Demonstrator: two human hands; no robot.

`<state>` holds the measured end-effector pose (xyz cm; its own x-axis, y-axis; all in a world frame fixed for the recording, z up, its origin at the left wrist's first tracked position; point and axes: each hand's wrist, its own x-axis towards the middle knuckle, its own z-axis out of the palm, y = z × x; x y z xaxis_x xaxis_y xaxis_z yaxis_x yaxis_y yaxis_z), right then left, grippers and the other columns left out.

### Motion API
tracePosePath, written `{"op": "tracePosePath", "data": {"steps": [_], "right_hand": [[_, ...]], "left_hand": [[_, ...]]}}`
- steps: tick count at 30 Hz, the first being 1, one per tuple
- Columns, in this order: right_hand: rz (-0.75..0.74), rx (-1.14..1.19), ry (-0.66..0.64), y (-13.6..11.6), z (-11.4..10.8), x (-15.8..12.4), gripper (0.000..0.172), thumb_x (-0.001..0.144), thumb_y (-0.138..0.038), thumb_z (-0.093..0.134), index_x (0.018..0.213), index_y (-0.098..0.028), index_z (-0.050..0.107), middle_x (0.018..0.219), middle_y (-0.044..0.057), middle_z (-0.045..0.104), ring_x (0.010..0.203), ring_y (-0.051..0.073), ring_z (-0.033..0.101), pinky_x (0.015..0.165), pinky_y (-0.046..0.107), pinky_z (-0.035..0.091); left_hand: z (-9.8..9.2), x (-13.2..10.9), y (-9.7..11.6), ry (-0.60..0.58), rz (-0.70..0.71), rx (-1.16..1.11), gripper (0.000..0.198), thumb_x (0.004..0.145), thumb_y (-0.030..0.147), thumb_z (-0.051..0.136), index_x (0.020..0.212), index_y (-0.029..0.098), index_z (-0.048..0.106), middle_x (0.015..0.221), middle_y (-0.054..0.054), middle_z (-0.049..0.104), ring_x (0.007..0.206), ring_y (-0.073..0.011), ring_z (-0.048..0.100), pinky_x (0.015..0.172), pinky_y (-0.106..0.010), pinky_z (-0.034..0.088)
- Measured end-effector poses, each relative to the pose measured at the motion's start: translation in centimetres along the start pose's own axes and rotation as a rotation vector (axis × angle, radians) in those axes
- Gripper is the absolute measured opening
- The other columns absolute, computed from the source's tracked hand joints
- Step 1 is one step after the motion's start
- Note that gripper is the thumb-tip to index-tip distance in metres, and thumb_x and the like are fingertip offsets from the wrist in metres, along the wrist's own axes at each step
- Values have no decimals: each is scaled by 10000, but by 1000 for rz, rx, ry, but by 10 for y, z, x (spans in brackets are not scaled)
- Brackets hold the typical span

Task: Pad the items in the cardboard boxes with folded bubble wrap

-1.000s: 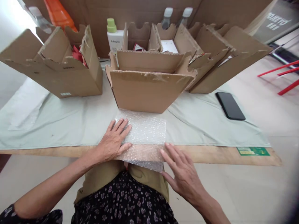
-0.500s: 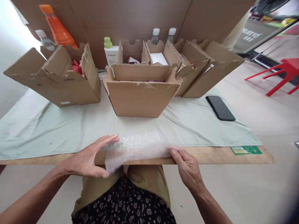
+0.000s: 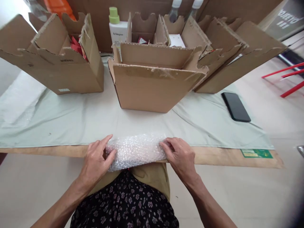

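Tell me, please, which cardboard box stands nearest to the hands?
The middle box, directly beyond the bubble wrap gripped by left hand and right hand; the left box and right box stand aside.

The bubble wrap roll (image 3: pixel 136 151) lies in front of the middle box (image 3: pixel 152 90); a second box (image 3: pixel 59 69) stands left of that box. The phone (image 3: pixel 236 106) lies right of it, on the cloth (image 3: pixel 71 120).

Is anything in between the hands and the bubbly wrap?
No, nothing visible. The left hand and the right hand each grip one end of the bubble wrap at the near edge of the table.
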<state>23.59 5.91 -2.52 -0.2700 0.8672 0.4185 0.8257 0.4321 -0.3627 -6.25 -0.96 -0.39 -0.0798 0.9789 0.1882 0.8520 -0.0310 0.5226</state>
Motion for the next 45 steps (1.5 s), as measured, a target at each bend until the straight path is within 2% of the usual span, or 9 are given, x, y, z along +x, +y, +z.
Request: {"op": "tracePosePath", "data": {"steps": [5,9,16,21,25,29,36,40,45], "right_hand": [[-43,-272,-40,14,-1,15,471,1014,-520,568,1237,-121,678,1105,162,742,891,300,662,770,425,507],[-64,-205,-156,15,3,28,255,958,-418,630,990,-175,698,1243,158,726,961,329,665,776,448,488],[167,365,-44,-7,-17,24,108,942,-279,665,865,-234,604,815,-11,716,706,162,640,683,310,496],[218,374,142,-4,-8,38,208,944,-305,659,1141,-244,631,955,14,727,791,177,662,766,339,542],[140,64,36,20,13,44,388,956,-339,617,1314,-191,619,1107,119,759,949,283,700,868,470,540],[38,-115,145,23,1,35,482,1005,-376,609,1445,-187,554,1429,199,645,1253,377,632,990,546,509],[-317,-114,-225,-32,15,28,644,1075,-431,446,1621,-110,329,1627,198,473,1535,322,397,1193,485,380],[-343,-205,-307,-26,33,14,684,1085,-516,367,1612,-80,359,1645,191,457,1546,326,374,1262,480,256],[-298,-248,-301,-6,20,-1,708,1097,-490,342,1685,-115,223,1663,179,434,1525,319,413,1254,491,237]], "left_hand": [[0,2,-12,7,63,250,491,979,368,576,1393,104,589,966,-104,702,903,-301,648,857,-452,505],[-4,8,-14,-88,36,270,275,928,378,618,1077,158,692,990,-120,688,938,-322,630,833,-458,495],[-22,23,6,-131,-73,-72,189,900,325,559,746,217,574,886,-47,712,811,-211,655,710,-335,491],[-30,71,14,-61,-177,-70,258,873,312,630,1110,211,657,792,18,700,651,-161,610,641,-289,492],[-10,90,-2,-50,-49,148,563,870,259,674,1404,122,561,1001,-97,758,894,-268,697,859,-433,563],[2,66,-3,114,249,264,476,1002,291,578,1442,111,541,1369,-226,654,1262,-355,631,1034,-524,532],[27,41,25,-301,548,343,640,1065,529,463,1582,153,424,1683,-213,393,1591,-398,306,1278,-699,170],[37,45,16,-431,534,369,757,1023,665,467,1610,192,407,1711,-206,343,1596,-439,276,1247,-761,140],[33,46,16,-472,502,339,791,1008,694,470,1611,185,418,1719,-212,320,1601,-459,250,1241,-780,112]]}}
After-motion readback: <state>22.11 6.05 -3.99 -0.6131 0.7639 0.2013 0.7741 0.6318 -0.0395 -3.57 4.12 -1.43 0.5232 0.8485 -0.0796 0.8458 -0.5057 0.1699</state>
